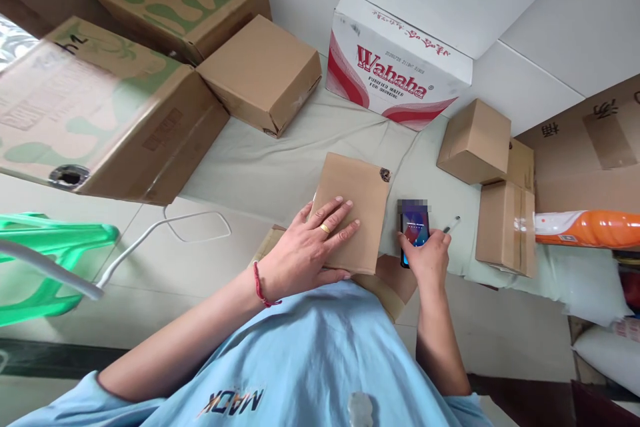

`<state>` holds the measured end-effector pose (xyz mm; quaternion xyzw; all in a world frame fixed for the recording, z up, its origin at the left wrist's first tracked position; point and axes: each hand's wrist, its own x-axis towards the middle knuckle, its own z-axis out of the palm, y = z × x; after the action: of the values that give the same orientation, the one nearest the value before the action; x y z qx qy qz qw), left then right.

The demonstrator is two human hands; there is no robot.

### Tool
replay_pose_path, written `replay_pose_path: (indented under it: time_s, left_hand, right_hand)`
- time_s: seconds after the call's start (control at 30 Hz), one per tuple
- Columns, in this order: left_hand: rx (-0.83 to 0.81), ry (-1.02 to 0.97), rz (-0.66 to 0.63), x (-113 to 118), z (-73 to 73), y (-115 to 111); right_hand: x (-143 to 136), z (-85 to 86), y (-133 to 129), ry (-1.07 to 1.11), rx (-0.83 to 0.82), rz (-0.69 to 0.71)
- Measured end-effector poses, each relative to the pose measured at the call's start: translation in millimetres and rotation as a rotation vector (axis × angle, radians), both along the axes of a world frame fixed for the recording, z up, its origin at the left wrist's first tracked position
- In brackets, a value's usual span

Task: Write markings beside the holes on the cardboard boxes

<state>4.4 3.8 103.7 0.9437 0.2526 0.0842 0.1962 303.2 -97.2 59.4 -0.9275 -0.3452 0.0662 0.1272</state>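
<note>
Fingers of the left hand [310, 247] lie slightly spread and flat on top of a small cardboard box [357, 227], pressing rather than closing around it, with the thumb along its near side. A gold ring [325, 228] sits on one finger and a red string bracelet [259, 287] circles the wrist. This box is at the near edge of the cloth-covered surface [240, 160], just before the light blue shirt [320, 360]; a dark scuffed patch marks its far right corner. Thumb and fingers of the right hand [425, 253] grip a phone [414, 233] by its two long sides, screen lit and facing up, just right of the box; whether the phone touches the cloth I cannot tell. A slim pen-like item [453, 225] lies right beside that hand.

Farther out, a Wahaha carton [395, 67] stands at the far edge, against the wall. Toward the left end are a plain carton [260, 70] and two green-patterned cartons [100, 100]. Toward the right end, small brown boxes [475, 140] cluster near an orange and white bottle [595, 228]. A green plastic stool [90, 237] stands below the left end.
</note>
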Motion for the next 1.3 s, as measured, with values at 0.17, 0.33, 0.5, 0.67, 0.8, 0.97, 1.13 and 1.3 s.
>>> replay_pose_path:
  time_s: [0.17,0.33,0.5,0.67,0.8,0.97,1.13,1.3]
  left_hand:
    - [-0.054,0.039,0.024,-24,2.6,10]
    - [-0.054,0.015,0.187,-37,8.1,5]
    - [-0.049,0.070,0.522,3,13.8,-21]
    - [-0.034,0.252,0.557,42,28.3,-31]
    - [-0.063,0.272,0.540,46,32.6,-28]
    - [-0.128,0.027,0.625,32,20.5,-9]
    - [-0.326,0.018,0.869,16,17.2,11]
    - [-0.535,-0.002,0.932,-1,10.4,-8]
  right_hand:
    - [8,-22.5,-13,-0.019,-0.031,0.005]
    - [10,-36.4,-17,-0.094,0.183,0.186]
    - [2,-32.2,-17,-0.065,0.396,0.323]
    - [2,-29.6,-28,-0.009,0.468,0.324]
    - [9,-32.0,-47,0.030,0.514,0.324]
    - [-6,-22.1,-59,0.138,0.631,0.453]
    - [-41,-15.1,-34,0.784,0.498,0.551]
    - [-69,-17.4,3,1.063,0.409,0.684]
